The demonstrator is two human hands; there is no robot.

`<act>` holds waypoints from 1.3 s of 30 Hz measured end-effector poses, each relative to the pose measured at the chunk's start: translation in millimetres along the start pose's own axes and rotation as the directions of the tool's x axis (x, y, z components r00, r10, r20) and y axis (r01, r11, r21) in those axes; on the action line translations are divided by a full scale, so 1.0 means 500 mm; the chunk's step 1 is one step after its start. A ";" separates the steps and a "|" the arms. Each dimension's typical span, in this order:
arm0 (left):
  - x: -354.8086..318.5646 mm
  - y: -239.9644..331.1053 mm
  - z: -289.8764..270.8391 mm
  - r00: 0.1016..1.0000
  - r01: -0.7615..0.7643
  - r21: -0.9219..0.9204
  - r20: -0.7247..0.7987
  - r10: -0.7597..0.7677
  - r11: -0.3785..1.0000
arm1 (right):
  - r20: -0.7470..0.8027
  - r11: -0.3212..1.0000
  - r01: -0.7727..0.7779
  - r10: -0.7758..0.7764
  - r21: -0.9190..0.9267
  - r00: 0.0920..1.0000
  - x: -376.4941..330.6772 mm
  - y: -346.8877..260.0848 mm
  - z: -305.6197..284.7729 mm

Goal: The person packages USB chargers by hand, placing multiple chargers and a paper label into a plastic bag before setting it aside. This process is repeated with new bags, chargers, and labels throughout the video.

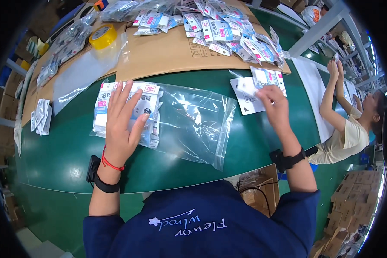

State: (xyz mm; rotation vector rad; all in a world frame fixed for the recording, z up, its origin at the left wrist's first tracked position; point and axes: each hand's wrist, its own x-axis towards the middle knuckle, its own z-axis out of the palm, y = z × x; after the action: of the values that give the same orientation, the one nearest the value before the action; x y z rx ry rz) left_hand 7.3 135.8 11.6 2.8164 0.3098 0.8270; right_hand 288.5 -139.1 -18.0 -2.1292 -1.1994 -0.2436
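My left hand (125, 114) lies with spread fingers on a stack of charger packets (102, 103), white, pink and blue carded packs. The packets sit at the left end of a clear plastic bag (191, 124), whose open-looking end stretches right, flat on the green table (185, 178). On the right, the thumb and fingers of my right hand (274, 105) are pinched together on a thin white piece (247, 86), blurred so its kind is unclear. Beneath it lies a white printed card (253, 107), and another charger packet (268, 76) is just behind the fingers.
A heap of similar packets (221, 30) covers the cardboard sheet (159, 53) at the back. A yellow tape roll (103, 36) stands back left beside clear bags (79, 75). Some packets (41, 116) lie at far left. Another person (348, 129) works at the right.
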 end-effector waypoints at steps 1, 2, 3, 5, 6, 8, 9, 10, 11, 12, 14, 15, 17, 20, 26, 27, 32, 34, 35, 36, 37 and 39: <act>-0.005 0.005 -0.005 0.999 0.032 -0.198 0.012 -0.030 0.980 | -0.061 0.982 -0.102 0.113 0.160 0.992 0.010 -0.024 -0.011; -0.010 0.012 -0.011 0.998 0.066 -0.386 0.031 -0.059 0.920 | -0.099 0.927 -0.192 0.235 0.322 0.967 0.018 -0.049 -0.020; -0.012 0.022 -0.016 0.995 0.099 -0.559 0.052 -0.084 0.823 | -0.089 0.926 -0.189 0.230 0.328 0.969 0.024 -0.084 -0.026; 0.007 0.080 -0.010 0.975 0.216 -0.893 0.174 -0.140 0.394 | -0.193 0.985 0.170 -0.161 0.026 0.968 0.028 -0.173 -0.030; 0.015 0.118 0.005 0.963 0.233 -0.953 0.198 -0.184 0.193 | -0.172 0.928 0.358 -0.371 -0.103 0.913 0.026 -0.203 -0.025; 0.025 0.152 0.022 0.951 0.225 -0.974 0.223 -0.213 -0.013 | -0.134 0.819 0.525 -0.562 -0.233 0.816 0.019 -0.242 -0.023; 0.026 0.154 0.026 0.936 0.261 -0.964 0.266 -0.233 -0.051 | -0.140 0.800 0.556 -0.592 -0.226 0.794 0.015 -0.255 -0.019; 0.026 0.155 0.030 0.917 0.295 -0.951 0.309 -0.252 -0.093 | -0.144 0.779 0.587 -0.621 -0.220 0.771 0.012 -0.264 -0.016; 0.025 0.154 0.031 0.896 0.328 -0.935 0.353 -0.269 -0.135 | -0.148 0.758 0.617 -0.649 -0.213 0.746 0.013 -0.269 -0.015; 0.023 0.150 0.030 0.895 0.326 -0.936 0.351 -0.275 -0.131 | -0.150 0.756 0.621 -0.652 -0.208 0.744 0.017 -0.270 -0.015; 0.019 0.140 0.027 0.901 0.309 -0.949 0.315 -0.299 -0.071 | -0.262 0.955 0.257 -0.213 0.145 0.941 0.028 -0.265 -0.016; 0.017 0.138 0.027 0.903 0.301 -0.953 0.300 -0.308 -0.047 | -0.245 0.946 0.046 0.036 0.321 0.969 0.029 -0.261 -0.019; 0.012 0.137 0.027 0.902 0.305 -0.952 0.288 -0.320 0.003 | -0.104 0.874 -0.070 0.137 0.481 0.985 0.018 -0.245 -0.022; 0.006 0.129 0.025 0.902 0.322 -0.941 0.270 -0.338 0.107 | 0.215 0.625 -0.338 0.266 0.703 0.940 0.003 -0.210 -0.030; 0.001 0.072 0.002 0.863 0.264 -0.937 0.124 -0.489 0.229 | 0.188 0.676 -0.506 0.489 0.535 0.852 -0.039 -0.084 -0.113; -0.007 0.061 -0.004 0.859 0.272 -0.936 0.132 -0.494 0.222 | 0.196 0.674 -0.514 0.492 0.531 0.848 -0.058 -0.051 -0.135; -0.033 0.020 -0.025 0.842 0.206 -0.892 -0.048 -0.538 0.402 | 0.568 0.536 -0.780 0.550 0.323 0.613 -0.117 -0.010 -0.146; -0.035 0.014 -0.024 0.837 0.204 -0.880 -0.072 -0.543 0.430 | 0.636 0.501 -0.825 0.554 0.261 0.537 -0.123 -0.017 -0.125; -0.035 0.012 -0.026 0.833 0.196 -0.881 -0.082 -0.547 0.431 | 0.679 0.471 -0.839 0.524 0.271 0.514 -0.118 -0.026 -0.107; -0.035 0.010 -0.028 0.829 0.188 -0.881 -0.094 -0.551 0.433 | 0.720 0.442 -0.852 0.490 0.279 0.490 -0.110 -0.036 -0.089; -0.036 0.008 -0.028 0.824 0.179 -0.882 -0.108 -0.557 0.436 | 0.759 0.415 -0.864 0.452 0.285 0.468 -0.101 -0.045 -0.072; -0.039 0.005 -0.031 0.813 0.187 -0.878 -0.113 -0.571 0.440 | 0.768 0.376 -0.867 0.429 0.328 0.476 -0.083 -0.064 -0.046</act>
State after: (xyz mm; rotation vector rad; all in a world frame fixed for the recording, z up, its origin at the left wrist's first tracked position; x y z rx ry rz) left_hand -16.9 130.3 15.2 1.5407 0.4473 1.0527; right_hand 242.9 -170.9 -4.9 -1.7871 -0.3659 1.1774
